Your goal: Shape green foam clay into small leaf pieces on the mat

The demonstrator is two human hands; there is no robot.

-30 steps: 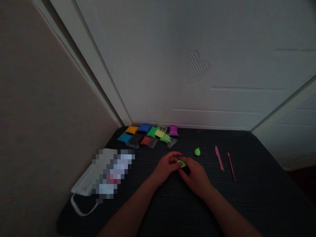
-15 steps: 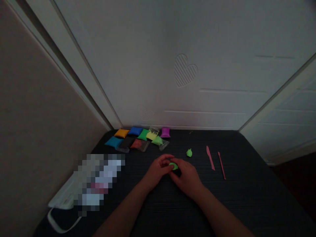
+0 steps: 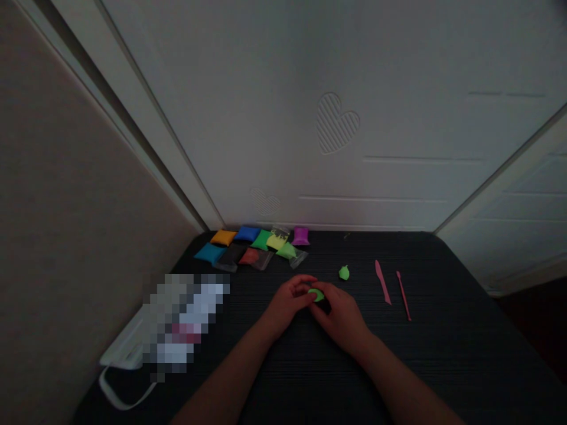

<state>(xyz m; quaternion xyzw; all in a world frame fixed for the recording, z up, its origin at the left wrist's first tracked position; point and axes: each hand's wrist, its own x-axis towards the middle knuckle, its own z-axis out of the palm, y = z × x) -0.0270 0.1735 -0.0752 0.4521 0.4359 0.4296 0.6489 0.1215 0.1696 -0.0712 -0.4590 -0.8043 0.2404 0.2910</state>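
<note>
Between my two hands is a small piece of light green modelling clay (image 3: 316, 294), partly covered by fingers. The thumb and fingers of my left hand (image 3: 287, 302) press on its left side. My right hand (image 3: 341, 316) grips it from the right, fingers curled over its edge. Just beyond my right hand lies a second lump of light green clay (image 3: 344, 273), with a small point on top. Farther right lie a pink plastic clay knife (image 3: 383, 283) and a thin pink modelling stick (image 3: 403, 296).
Several clay packets, including a purple packet (image 3: 301, 236) and an opened light green packet (image 3: 287, 251), lie at the back left of the dark table (image 3: 292, 378). A white strapped bag (image 3: 126, 348), partly pixelated, lies at left. A white panel (image 3: 266, 118) rises behind.
The whole view has shifted slightly, so everything sits a little farther right. Both hands keep hold of the green clay, with hardly any change in the fingers.
</note>
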